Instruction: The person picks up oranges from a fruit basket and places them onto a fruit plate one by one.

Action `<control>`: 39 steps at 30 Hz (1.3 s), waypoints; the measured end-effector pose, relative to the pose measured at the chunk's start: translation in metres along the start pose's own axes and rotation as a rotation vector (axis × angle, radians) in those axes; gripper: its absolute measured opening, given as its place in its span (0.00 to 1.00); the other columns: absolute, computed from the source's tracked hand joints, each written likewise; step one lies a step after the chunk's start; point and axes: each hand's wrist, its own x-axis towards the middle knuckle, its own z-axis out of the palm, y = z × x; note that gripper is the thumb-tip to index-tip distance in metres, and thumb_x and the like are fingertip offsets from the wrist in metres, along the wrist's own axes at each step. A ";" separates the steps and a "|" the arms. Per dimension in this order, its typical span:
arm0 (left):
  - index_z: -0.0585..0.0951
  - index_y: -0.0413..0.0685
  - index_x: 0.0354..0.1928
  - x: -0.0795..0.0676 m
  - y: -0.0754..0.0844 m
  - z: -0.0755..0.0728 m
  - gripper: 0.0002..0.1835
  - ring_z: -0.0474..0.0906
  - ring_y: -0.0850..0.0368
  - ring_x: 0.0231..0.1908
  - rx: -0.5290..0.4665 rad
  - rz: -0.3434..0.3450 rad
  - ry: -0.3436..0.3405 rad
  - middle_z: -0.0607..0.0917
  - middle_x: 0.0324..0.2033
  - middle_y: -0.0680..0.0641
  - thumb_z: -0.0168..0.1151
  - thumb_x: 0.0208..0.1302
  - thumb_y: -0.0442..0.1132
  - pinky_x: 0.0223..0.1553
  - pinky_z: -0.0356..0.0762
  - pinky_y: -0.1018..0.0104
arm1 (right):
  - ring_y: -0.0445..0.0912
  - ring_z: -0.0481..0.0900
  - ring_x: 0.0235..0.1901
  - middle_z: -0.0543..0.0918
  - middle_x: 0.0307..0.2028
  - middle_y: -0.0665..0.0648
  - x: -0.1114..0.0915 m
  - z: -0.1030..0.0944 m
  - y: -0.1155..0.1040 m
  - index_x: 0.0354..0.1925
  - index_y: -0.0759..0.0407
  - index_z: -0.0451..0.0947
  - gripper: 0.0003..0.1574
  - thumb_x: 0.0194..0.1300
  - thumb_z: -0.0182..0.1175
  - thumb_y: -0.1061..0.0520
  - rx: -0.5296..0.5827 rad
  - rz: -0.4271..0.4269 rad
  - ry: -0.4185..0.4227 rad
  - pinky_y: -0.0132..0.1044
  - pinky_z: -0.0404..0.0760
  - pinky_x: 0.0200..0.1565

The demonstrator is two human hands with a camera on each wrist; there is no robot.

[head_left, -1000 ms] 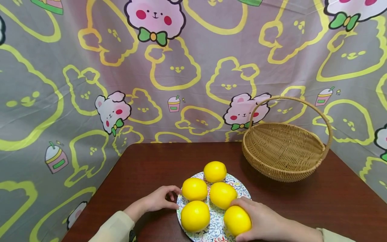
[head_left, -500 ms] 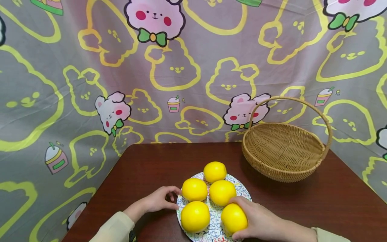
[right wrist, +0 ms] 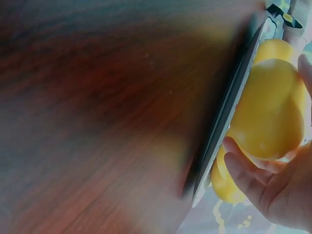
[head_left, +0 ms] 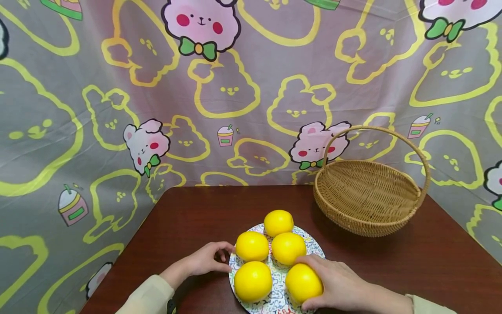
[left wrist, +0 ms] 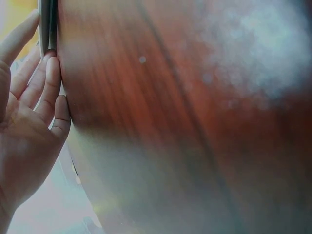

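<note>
A round plate with a colourful squiggle pattern bears several yellow lemons. My right hand grips the near-right lemon, thumb on its near side and fingers on its far side. In the right wrist view this lemon sits just over the plate's edge. My left hand is at the plate's left rim, thumb and fingertips touching it, fingers loosely extended. Close to my right fingertips lies the middle lemon. Other lemons are the far one, the left one and the near-left one.
A wicker basket with a tall arched handle stands at the back right of the dark brown table. Behind and beside the table hangs a grey curtain with cartoon animals.
My right hand has shifted slightly left with the near-right lemon. The middle lemon has moved a little toward the back. My left hand stays at the plate's rim.
</note>
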 end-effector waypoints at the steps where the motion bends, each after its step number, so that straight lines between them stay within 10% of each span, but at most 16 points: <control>1: 0.79 0.50 0.53 0.000 -0.001 0.000 0.23 0.73 0.55 0.36 0.004 -0.001 0.001 0.78 0.38 0.54 0.73 0.56 0.43 0.38 0.72 0.67 | 0.37 0.74 0.41 0.76 0.51 0.43 0.000 -0.001 0.000 0.62 0.42 0.66 0.52 0.44 0.64 0.20 -0.003 0.002 0.001 0.43 0.74 0.36; 39: 0.78 0.49 0.53 0.000 0.001 0.000 0.23 0.72 0.54 0.35 -0.008 -0.005 -0.002 0.78 0.39 0.53 0.74 0.55 0.41 0.36 0.72 0.67 | 0.35 0.78 0.40 0.78 0.46 0.41 -0.019 -0.032 0.026 0.58 0.40 0.68 0.33 0.60 0.61 0.30 0.011 0.088 0.194 0.35 0.78 0.34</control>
